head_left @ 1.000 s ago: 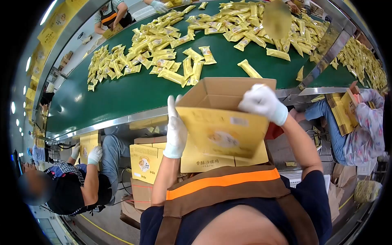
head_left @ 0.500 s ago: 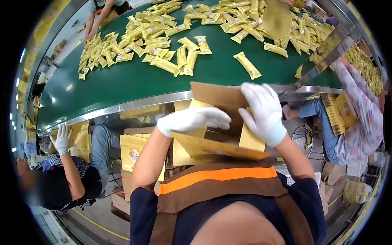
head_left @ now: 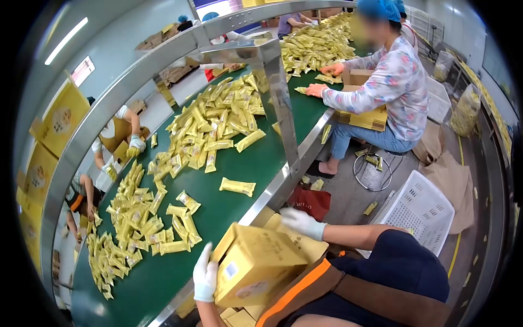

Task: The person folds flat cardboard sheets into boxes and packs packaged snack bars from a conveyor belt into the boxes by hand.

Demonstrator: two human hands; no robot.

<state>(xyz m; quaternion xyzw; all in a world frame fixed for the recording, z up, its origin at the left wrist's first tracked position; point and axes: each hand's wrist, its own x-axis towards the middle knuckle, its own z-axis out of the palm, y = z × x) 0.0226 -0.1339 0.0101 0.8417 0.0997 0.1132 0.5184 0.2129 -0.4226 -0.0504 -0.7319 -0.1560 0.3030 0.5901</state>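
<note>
A yellow cardboard box [head_left: 261, 261] is tilted in front of my body, one printed side and a white label showing. My left hand [head_left: 205, 274], in a white glove, presses against the box's left side with its fingers up along it. Beyond the box's far right edge is my right hand [head_left: 303, 223], also gloved, fingers stretched out; it is slightly blurred, and whether it touches the box is unclear. Flat yellow cardboard [head_left: 297, 240] lies beneath that hand. Yellow wrapped packets [head_left: 212, 125] are heaped on the green conveyor belt [head_left: 218, 210] ahead.
A metal frame post [head_left: 280, 103] rises from the belt's edge. A seated co-worker [head_left: 381, 92] in a flowered top reaches onto the belt at the right. Near my right arm are a white crate [head_left: 417, 210] and a red bag [head_left: 309, 203]. Other co-workers stand across the belt.
The view has swung to the right. The open box is now turned and tilted with its printed sides showing. My right hand has come out of it, and my left hand has moved to its outer side.
</note>
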